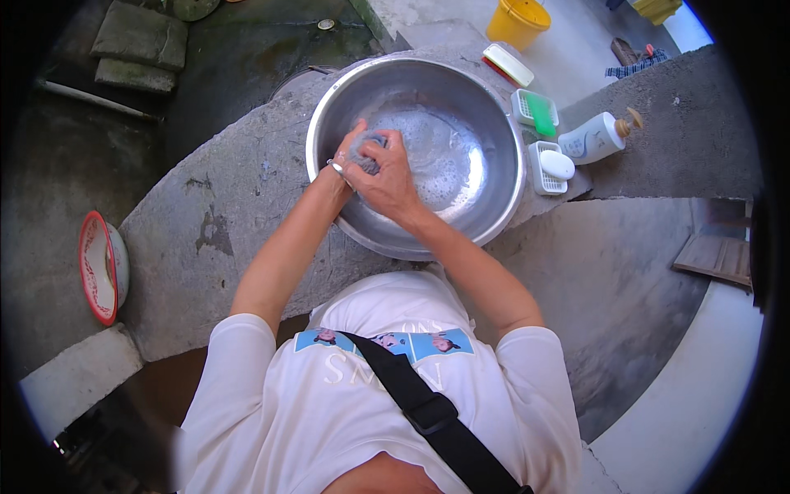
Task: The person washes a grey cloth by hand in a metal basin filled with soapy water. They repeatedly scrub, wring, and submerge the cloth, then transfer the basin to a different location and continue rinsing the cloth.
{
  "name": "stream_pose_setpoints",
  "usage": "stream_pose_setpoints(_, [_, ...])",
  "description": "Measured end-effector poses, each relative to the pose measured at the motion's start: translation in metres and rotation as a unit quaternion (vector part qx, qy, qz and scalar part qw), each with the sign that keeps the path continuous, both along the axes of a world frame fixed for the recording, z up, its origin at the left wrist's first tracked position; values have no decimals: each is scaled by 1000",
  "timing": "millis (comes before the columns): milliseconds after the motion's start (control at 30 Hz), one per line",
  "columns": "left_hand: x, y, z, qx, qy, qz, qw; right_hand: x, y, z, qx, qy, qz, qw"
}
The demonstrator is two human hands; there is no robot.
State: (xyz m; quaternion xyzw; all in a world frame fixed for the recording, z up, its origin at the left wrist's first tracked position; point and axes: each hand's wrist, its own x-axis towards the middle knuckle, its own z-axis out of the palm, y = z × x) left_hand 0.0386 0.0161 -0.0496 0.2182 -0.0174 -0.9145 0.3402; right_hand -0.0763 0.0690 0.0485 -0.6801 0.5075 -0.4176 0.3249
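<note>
A wide stainless steel basin (pixel 494 198) with foamy water in its bottom stands on a grey concrete ledge. Over its left side, my two hands come together around a small grey wet bundle (pixel 367 156), which looks like cloth or a scrubber; its exact kind is unclear. My right hand (pixel 388 179) has its fingers curled over the bundle from the right. My left hand (pixel 344 153) presses against it from the left, its fingers partly hidden. A light bracelet (pixel 336 167) circles my left wrist.
Right of the basin are a white soap bar (pixel 557 165) in a dish, a green block (pixel 541 114) on another, a white pump bottle (pixel 591 138) and a red-and-white brush (pixel 508 65). A yellow bucket (pixel 517 25) stands farther back. A red-rimmed enamel basin (pixel 120 265) leans at left.
</note>
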Motion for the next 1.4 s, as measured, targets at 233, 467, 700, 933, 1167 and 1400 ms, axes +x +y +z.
stream_pose_setpoints(233, [-46, -19, -40, -149, 134, 18, 979, 7, -27, 7, -103, 19, -90, 990])
stream_pose_setpoints(467, [-45, 5, 56, 11, -293, 120, 948, -21, -86, -28, -84, 106, -157, 978])
stream_pose_setpoints(700, [-22, 9, 71, 163, -272, 138, 938, -73, -84, -54, 97, 390, -177, 899])
stream_pose_setpoints(933, [-36, 7, 71, 176, -291, 109, 934, -34, -59, -64, 243, 87, -39, 965])
stream_pose_setpoints(1167, [-9, 9, 5, -87, 129, 3, 988, 4, 0, 18, 6, 42, -6, 999])
stream_pose_setpoints(1400, [-45, 4, 25, -55, -139, 117, 982, -1, -42, -6, -77, 59, -102, 990])
